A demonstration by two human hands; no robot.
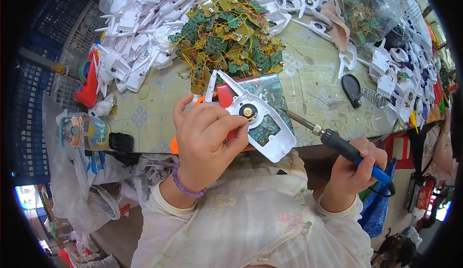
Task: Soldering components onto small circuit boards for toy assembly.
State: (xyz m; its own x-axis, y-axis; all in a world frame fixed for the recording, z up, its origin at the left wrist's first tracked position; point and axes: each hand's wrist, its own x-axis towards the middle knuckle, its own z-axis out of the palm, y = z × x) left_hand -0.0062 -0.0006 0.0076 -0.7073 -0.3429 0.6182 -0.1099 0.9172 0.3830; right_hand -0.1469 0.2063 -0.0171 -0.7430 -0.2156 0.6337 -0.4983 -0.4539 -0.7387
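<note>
Head view, looking down over a cluttered workbench [318,65]. Left hand [205,140] is gripping a white plastic housing [258,118], fingers curled and clamped on its near edge, thumb pressing from the side; a purple bead bracelet [185,185] is sitting on the wrist. Housing is being held tilted just above the bench's front edge, its narrow arm pointing away from the person, a small round brass-coloured part [248,111] showing in its circular well and a green circuit board [264,132] lying inside the wider end. Right hand [359,166] is wrapping all fingers closed around the blue and black handle of a soldering iron [337,142]; the metal tip is pointing left and sitting close to the housing's right side, contact not clear. Behind the housing, a heap of green circuit boards with yellow wires [226,34] is covering the middle of the bench. White plastic shells [140,31] are piling up at far left and along the right rim. A coiled iron stand [364,94] is resting to the right of the heap, and a clear bag of more boards [366,12] is standing at far right.
</note>
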